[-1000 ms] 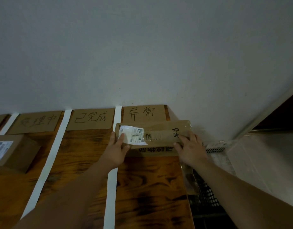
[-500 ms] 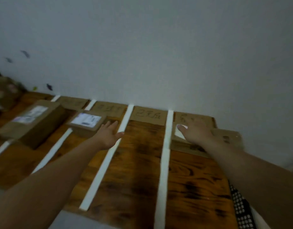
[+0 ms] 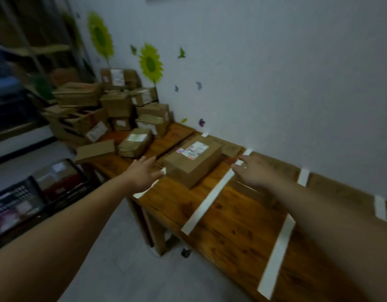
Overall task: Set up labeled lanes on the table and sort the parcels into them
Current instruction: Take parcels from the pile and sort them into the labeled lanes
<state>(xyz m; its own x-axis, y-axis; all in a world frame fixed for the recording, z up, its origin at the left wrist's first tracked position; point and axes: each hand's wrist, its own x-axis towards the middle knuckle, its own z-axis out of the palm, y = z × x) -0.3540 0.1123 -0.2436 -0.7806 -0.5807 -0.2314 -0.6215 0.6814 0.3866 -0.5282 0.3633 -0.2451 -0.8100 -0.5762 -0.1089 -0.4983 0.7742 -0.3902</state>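
Observation:
A wooden table (image 3: 231, 232) runs along the white wall, divided into lanes by white tape strips (image 3: 210, 199). Cardboard lane labels (image 3: 230, 148) lie at the wall edge. One brown parcel (image 3: 194, 162) with a white shipping label sits in the leftmost lane. A heap of unsorted parcels (image 3: 114, 110) is piled at the table's far left end, with a taped parcel (image 3: 134, 143) nearest. My left hand (image 3: 142, 173) hovers open with fingers spread, left of the lane parcel. My right hand (image 3: 251, 171) hovers open above the tape strip, holding nothing.
A flat cardboard piece (image 3: 94, 150) lies at the table's left corner. Dark plastic crates (image 3: 20, 203) stand on the grey floor to the left. Sunflower and butterfly stickers (image 3: 150, 62) decorate the wall. Shelving stands at the far left.
Both hands have let go of the parcel in the rightmost lane and swung left with my view. They now reach open toward the left end, where the pile has come into sight.

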